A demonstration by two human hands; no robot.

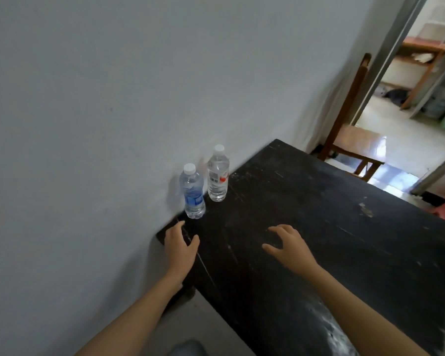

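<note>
Two clear plastic water bottles with white caps stand upright on a black table [319, 214], close to the wall. The nearer bottle [192, 192] has a blue label; the farther bottle [218, 174] has a white label with a red mark. My left hand [179, 244] hovers over the table's near left corner, just below the blue-label bottle, fingers loosely spread and holding nothing. My right hand [287, 244] is over the middle of the table, fingers relaxed and apart, empty.
A pale wall [113, 98] runs along the table's left side. A wooden chair [350, 140] stands beyond the table's far end, near an open doorway [421, 86] into a tiled room with shelves and bags.
</note>
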